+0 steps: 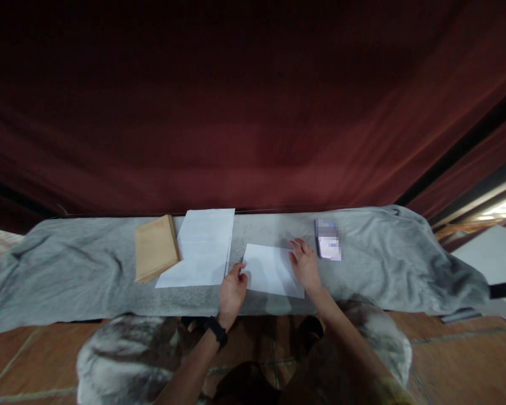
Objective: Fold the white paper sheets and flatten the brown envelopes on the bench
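Note:
A white sheet of paper (270, 271), about half the size of the sheets beside it and seemingly folded, lies slightly askew in front of me. At its left edge, my left hand (233, 289) is closed, thumb and finger pinching the paper; a black watch is on that wrist. My right hand (306, 266) is over the upper right edge with fingers curved and apart, and whether its fingertips press on the paper is hard to see. Left of the left hand lies a stack of larger white sheets (204, 244). A phone (329, 241) with a lit screen lies right of the right hand.
Brown envelopes (154, 247) in a stack overlap the white sheets' left side. A grey cloth (88, 264) covers the long narrow surface. Dark red fabric (253, 140) rises behind it. A white panel (493, 259) stands at far right, above the tiled floor (459, 360).

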`<state>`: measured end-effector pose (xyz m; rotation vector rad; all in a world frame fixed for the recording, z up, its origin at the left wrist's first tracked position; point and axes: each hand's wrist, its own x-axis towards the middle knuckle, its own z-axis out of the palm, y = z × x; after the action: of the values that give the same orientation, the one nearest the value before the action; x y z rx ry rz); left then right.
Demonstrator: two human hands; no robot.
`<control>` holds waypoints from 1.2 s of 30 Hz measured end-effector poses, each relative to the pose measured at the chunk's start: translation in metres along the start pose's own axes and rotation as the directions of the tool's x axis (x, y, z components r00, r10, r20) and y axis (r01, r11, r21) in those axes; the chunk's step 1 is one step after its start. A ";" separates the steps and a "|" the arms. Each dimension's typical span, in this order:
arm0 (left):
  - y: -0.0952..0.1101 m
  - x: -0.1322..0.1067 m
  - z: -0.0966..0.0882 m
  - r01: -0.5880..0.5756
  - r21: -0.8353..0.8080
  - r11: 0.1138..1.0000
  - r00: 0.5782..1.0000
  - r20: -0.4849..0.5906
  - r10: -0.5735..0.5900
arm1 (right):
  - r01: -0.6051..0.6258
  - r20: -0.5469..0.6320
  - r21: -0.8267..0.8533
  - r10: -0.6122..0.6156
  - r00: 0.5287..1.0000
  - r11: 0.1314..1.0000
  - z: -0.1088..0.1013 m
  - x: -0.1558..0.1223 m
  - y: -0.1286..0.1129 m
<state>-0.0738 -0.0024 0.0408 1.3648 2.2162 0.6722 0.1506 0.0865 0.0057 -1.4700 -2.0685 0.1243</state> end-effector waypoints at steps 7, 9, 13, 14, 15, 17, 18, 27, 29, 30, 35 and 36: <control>0.005 -0.014 -0.004 -0.052 0.295 0.954 0.998 0.035 0.044 | 0.176 0.084 -0.057 -0.171 0.982 0.983 0.022 -0.052 -0.041; 0.006 -0.019 -0.003 -0.121 0.386 0.914 0.991 -0.006 0.134 | 0.193 0.113 -0.109 -0.181 0.977 0.975 0.024 -0.060 -0.044; 0.018 -0.022 0.017 -0.379 0.515 0.769 0.881 -0.054 0.470 | 0.212 0.164 -0.178 -0.184 0.969 0.961 0.021 -0.061 -0.043; 0.021 -0.020 0.026 -0.465 0.491 0.737 0.838 -0.026 0.546 | 0.228 0.180 -0.190 -0.194 0.964 0.955 0.020 -0.060 -0.042; 0.025 -0.018 0.036 -0.547 0.454 0.704 0.796 0.020 0.605 | 0.246 0.195 -0.201 -0.207 0.959 0.948 0.020 -0.059 -0.042; 0.029 -0.012 0.055 -0.614 0.396 0.683 0.764 0.081 0.640 | 0.286 0.224 -0.220 -0.237 0.945 0.933 0.019 -0.058 -0.041; 0.029 -0.009 0.062 -0.618 0.379 0.689 0.767 0.098 0.634 | 0.299 0.233 -0.227 -0.247 0.941 0.927 0.019 -0.058 -0.040; 0.002 -0.002 0.052 -0.458 0.404 0.792 0.873 0.040 0.485 | 0.091 0.077 -0.222 -0.076 0.994 0.971 0.018 -0.066 -0.030; 0.000 -0.002 0.048 -0.439 0.413 0.798 0.883 0.036 0.468 | 0.064 0.048 -0.212 -0.055 0.997 0.975 0.017 -0.070 -0.027; 0.000 -0.002 0.047 -0.432 0.420 0.798 0.886 0.034 0.462 | 0.056 0.040 -0.211 -0.049 0.998 0.976 0.016 -0.072 -0.026; 0.001 -0.003 0.050 -0.424 0.442 0.791 0.886 0.023 0.462 | 0.030 0.002 -0.238 -0.031 1.000 0.971 0.012 -0.078 -0.021; 0.000 -0.003 0.050 -0.425 0.440 0.791 0.885 0.017 0.466 | 0.025 -0.004 -0.245 -0.027 1.000 0.969 0.011 -0.079 -0.020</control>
<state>-0.0419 0.0035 0.0022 2.1730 2.2096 0.4017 0.1453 0.0113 -0.0274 -1.5823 -2.1573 -0.1519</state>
